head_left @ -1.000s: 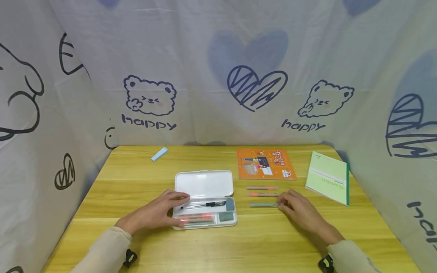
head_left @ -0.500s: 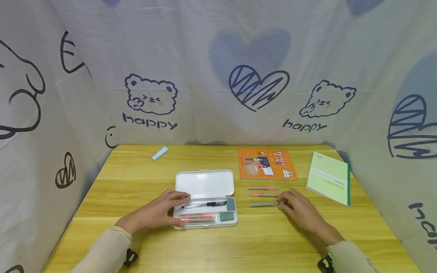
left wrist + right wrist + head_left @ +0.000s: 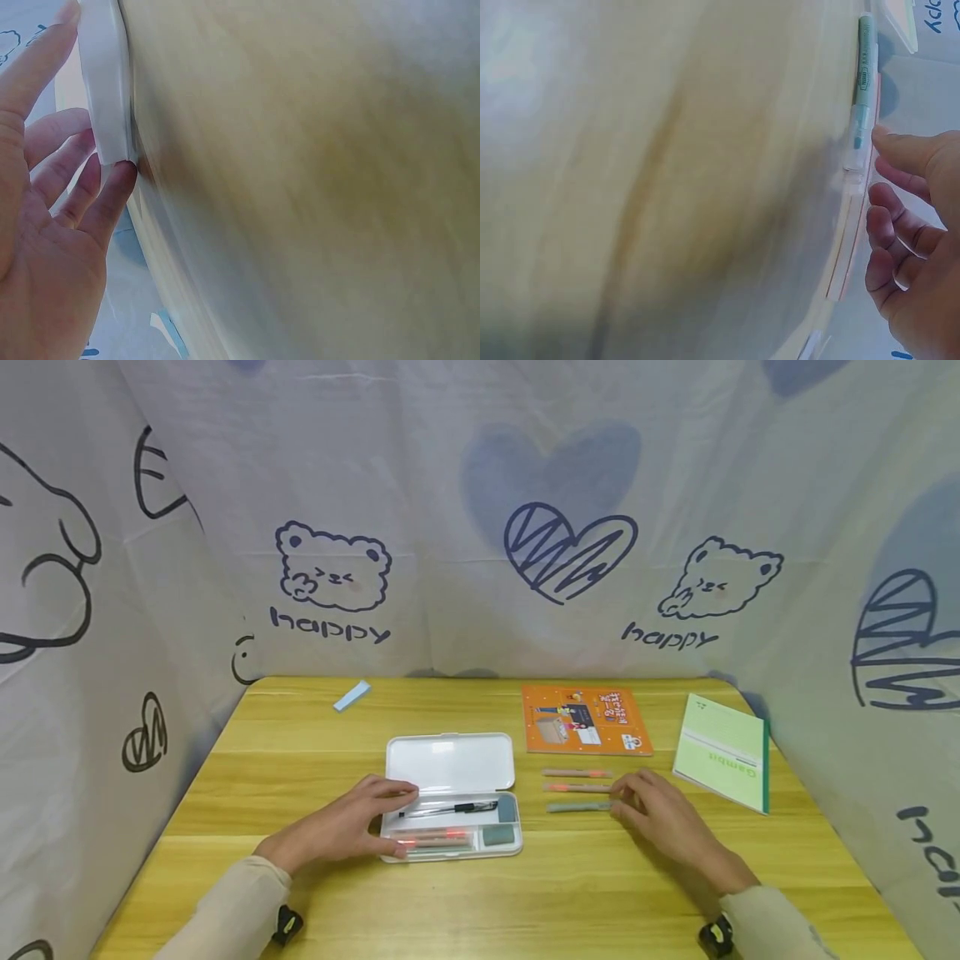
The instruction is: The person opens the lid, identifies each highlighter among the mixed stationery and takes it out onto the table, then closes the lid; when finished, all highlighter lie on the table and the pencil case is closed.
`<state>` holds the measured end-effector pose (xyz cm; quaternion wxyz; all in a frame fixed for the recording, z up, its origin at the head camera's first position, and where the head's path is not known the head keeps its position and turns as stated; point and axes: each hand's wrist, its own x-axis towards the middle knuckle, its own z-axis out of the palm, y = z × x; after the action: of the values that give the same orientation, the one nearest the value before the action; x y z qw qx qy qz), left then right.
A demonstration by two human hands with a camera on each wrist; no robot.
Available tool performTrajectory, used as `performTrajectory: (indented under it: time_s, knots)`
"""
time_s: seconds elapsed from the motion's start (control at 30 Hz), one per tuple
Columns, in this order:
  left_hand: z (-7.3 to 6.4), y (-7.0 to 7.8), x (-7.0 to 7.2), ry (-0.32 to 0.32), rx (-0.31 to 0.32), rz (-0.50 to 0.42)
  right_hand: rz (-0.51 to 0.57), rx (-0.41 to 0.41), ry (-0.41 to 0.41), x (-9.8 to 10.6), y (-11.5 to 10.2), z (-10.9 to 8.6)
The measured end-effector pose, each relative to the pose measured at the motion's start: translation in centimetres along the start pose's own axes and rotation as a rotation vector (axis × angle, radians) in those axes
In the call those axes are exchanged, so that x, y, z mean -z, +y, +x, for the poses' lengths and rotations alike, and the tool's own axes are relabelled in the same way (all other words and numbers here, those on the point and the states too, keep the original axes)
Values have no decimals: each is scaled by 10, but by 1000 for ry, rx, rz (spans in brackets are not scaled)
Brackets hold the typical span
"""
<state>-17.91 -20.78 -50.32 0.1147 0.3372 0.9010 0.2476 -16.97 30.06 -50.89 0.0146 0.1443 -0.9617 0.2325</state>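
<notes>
Left hand [image 3: 341, 827]: holds open pencil case [image 3: 450, 764] | Right hand [image 3: 667, 822]: at green pen [image 3: 577, 807] | Table [image 3: 480, 910]: orange booklet [image 3: 588, 720], green notebook [image 3: 722, 752]

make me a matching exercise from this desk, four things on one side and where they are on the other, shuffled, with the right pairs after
Things:
1. black pen
2. orange book
3. grey-green marker
4. light-blue strip

Places:
a. at the right hand's fingertips
b. near the table's far edge, on the left
c. to the left of the green notebook
d. inside the open white case

Right pairs: 1-d, 2-c, 3-a, 4-b
</notes>
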Motion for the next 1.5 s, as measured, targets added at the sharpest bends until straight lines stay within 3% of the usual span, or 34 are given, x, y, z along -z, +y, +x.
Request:
performTrajectory:
  time_s: [0.37,0.53,0.67,0.9,1.17,1.5]
  knots:
    - [1,0,1,-2,-7,-3,-17,52,59,2,-20,10]
    - [0,0,1,-1,-1,-9,-16,101,74,-3,-39,17]
    - [-1,1,1,0,7,-14,-16,154,74,-13,-65,22]
    - [0,0,0,-14,23,-16,-32,332,10,-40,-111,27]
    - [1,1,1,-3,3,-9,-16,363,-135,-67,-147,31]
    - [2,0,-1,-3,5,-16,-147,516,-54,-83,-160,31]
